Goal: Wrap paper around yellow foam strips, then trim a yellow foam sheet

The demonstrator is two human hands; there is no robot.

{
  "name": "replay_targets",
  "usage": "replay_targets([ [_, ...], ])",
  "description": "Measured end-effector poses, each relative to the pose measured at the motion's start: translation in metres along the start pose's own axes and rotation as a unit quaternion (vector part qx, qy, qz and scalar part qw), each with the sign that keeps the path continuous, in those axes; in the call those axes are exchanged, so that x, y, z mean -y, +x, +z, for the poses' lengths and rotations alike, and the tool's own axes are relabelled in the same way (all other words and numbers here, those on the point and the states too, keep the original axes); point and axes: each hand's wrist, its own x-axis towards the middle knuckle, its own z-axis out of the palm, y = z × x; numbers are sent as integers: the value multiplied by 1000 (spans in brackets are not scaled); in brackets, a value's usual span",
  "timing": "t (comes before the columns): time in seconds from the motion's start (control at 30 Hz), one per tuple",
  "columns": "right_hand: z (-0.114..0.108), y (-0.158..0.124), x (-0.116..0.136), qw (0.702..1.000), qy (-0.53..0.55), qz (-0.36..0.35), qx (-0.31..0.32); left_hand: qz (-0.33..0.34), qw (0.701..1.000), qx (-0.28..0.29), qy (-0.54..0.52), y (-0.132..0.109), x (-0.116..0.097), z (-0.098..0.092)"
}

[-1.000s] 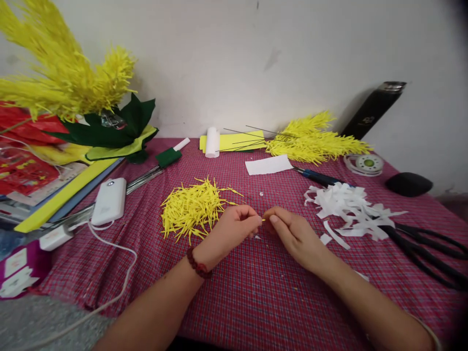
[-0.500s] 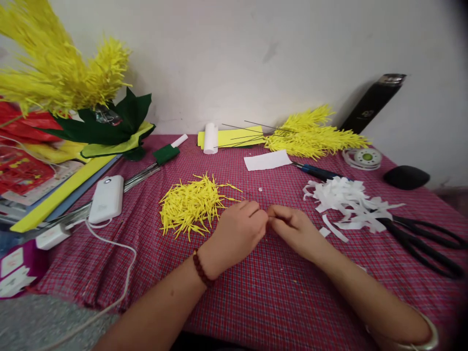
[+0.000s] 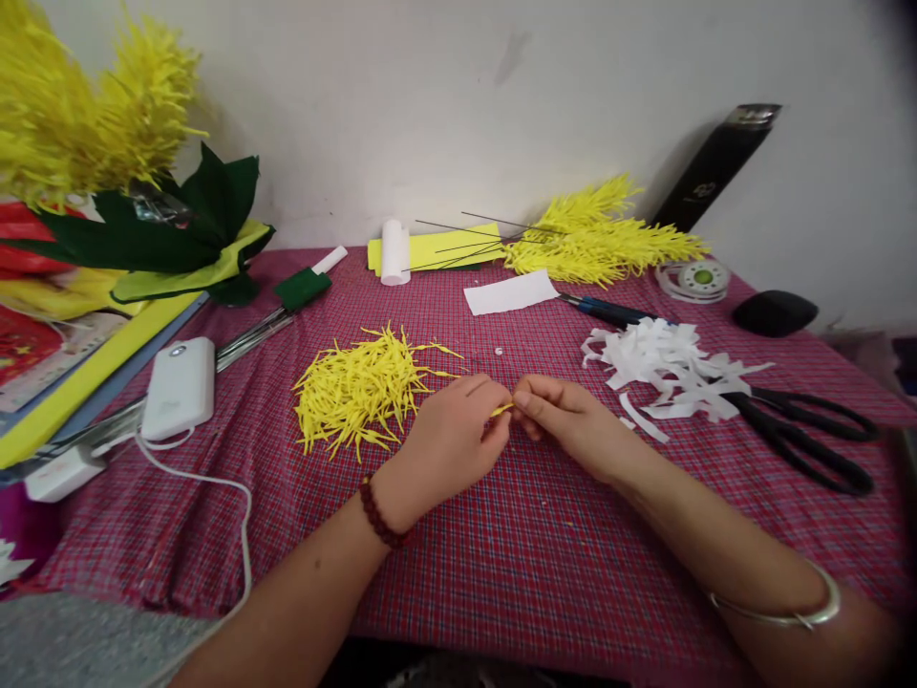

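My left hand (image 3: pixel 455 440), with a dark red bead bracelet (image 3: pixel 379 513) at the wrist, is closed with its back towards me. A thin yellow twisted strip (image 3: pixel 502 409) shows between the hands, one end at my left fingers. My right hand (image 3: pixel 565 420) pinches the strip's other end between thumb and forefinger. Some of the left fingertips are hidden. Just left of the hands lies a heap of similar yellow twisted strips (image 3: pixel 358 392) on the checked tablecloth (image 3: pixel 501 573).
Right of the hands, white paper strips (image 3: pixel 651 358) lie by black-handled scissors (image 3: pixel 809 430). Behind are a white paper piece (image 3: pixel 510 292), a white roll (image 3: pixel 394 253) and fringed yellow sprays (image 3: pixel 602 239). A white power bank (image 3: pixel 179 387) with a cable sits left.
The view has swung slightly, so most things sit further left and higher. The yellow strip between my hands now shows, and my hands have turned a little around it.
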Motion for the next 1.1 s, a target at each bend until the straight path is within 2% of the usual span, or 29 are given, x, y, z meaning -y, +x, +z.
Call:
replay_targets([
  [0.13, -4, 1, -2, 999, -36, -26, -25, -59, 989, 4, -138, 2, 0, -4],
  [0.23, -4, 1, -1, 998, -47, -33, -31, -112, 961, -26, -252, 5, 2, -8],
  [0.33, -3, 2, -1, 996, -62, -45, -40, -179, 910, -68, -369, 8, 6, -9],
  [0.43, -2, 2, 0, 994, -78, -60, -55, -258, 838, -107, -469, 10, 8, -10],
  [0.5, -2, 2, 1, 992, -84, -66, -62, -312, 798, -111, -504, 11, 7, -10],
  [0.57, -1, 2, 2, 991, -90, -68, -66, -352, 780, -87, -511, 12, 6, -9],
  [0.67, 1, 0, 4, 988, -115, -75, -70, -368, 781, -2, -505, 10, 4, -6],
  [0.77, 3, -1, 6, 984, -143, -86, -67, -342, 799, 65, -490, 9, 3, -2],
  [0.87, 3, -1, 6, 982, -155, -89, -62, -317, 814, 74, -480, 8, 3, 0],
  [1.1, 1, -2, 5, 983, -158, -71, -61, -325, 821, 66, -465, 8, 0, -4],
])
